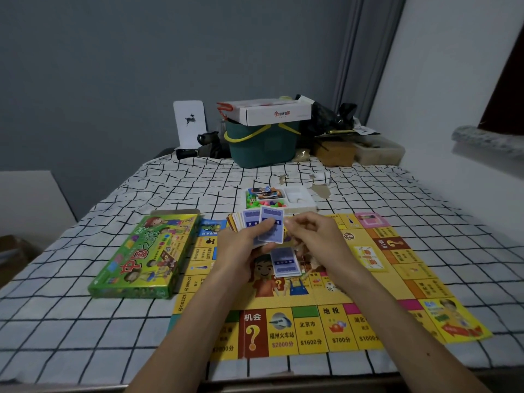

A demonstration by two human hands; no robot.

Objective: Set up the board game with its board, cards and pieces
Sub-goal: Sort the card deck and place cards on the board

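The yellow game board [334, 321] lies unfolded on the checked tablecloth. Above its middle, my left hand [241, 248] grips a fanned stack of cards [249, 222]; its thumb lies on the front blue-backed card [271, 228]. My right hand [314, 236] hovers just to the right of the fan, its fingers curled and its fingertips by that card's edge. A small pile of blue-backed cards [285, 262] lies on the board's centre, below my hands. Behind the board stands a white plastic tray [300, 198] with coloured pieces and more cards in its left compartment.
The green game box [141, 256] lies left of the board. At the table's far end stand a green basket [261, 146] with a white carton on top, black bags, a brown box and a clear container. Scraps of paper lie behind the tray.
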